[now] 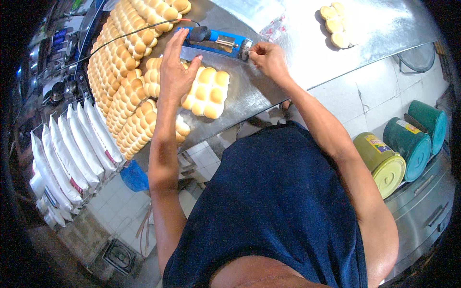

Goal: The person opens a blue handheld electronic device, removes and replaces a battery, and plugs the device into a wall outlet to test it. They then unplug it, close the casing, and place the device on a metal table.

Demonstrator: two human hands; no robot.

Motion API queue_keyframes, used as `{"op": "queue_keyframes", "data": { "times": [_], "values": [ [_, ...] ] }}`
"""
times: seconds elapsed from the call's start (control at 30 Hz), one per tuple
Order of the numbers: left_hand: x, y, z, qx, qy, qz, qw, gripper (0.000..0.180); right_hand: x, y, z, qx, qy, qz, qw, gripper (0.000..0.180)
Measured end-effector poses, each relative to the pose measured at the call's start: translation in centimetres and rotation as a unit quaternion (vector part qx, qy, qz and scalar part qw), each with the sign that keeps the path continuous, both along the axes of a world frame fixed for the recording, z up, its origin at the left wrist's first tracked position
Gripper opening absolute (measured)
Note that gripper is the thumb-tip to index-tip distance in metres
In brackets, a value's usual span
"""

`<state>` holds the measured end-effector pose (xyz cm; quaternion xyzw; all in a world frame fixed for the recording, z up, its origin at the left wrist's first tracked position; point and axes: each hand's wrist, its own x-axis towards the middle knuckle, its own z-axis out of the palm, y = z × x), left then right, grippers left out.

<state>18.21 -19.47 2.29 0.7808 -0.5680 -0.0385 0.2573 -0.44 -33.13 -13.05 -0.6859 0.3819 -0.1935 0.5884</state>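
Note:
A blue bench-top device [234, 38], which looks like a bag sealer, lies on the steel table [254, 86]. It has a black knob on top and a round part at its right end. My right hand [271, 60] is at that round part, thumb and forefinger pinched together; whatever they hold is too small to make out. My left hand [177, 77] has its fingers stretched out, their tips by the device's left end, and holds nothing visible. Beneath and beside it sits a joined slab of golden bread rolls [206, 93], partly hidden by the hand.
Many more joined rolls [120, 57] cover the table's left side, with a dark cord crossing them. A short strip of rolls [334, 26] lies far right, near clear plastic [274, 29]. White filled bags [72, 149] stand left. Lidded buckets [388, 175] stand at right.

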Motion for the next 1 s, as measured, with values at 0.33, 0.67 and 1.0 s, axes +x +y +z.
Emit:
{"op": "queue_keyframes", "data": {
  "times": [0.33,0.67,1.0],
  "values": [
    [-0.2,0.0,0.0,0.004,0.006,0.007,1.0,0.074,-0.9,-0.1,-1.0,-0.322,-0.068,0.051,0.943,0.012],
    [-0.5,-0.2,-0.2,0.001,-0.026,0.019,0.999,0.072,-1.3,-0.2,-0.9,-0.289,-0.081,0.063,0.952,0.014],
    [-1.0,-0.5,-0.8,-0.019,-0.05,0.006,0.999,0.07,-0.2,-0.9,1.8,0.23,0.012,0.048,0.972,0.017]
  ]
}}
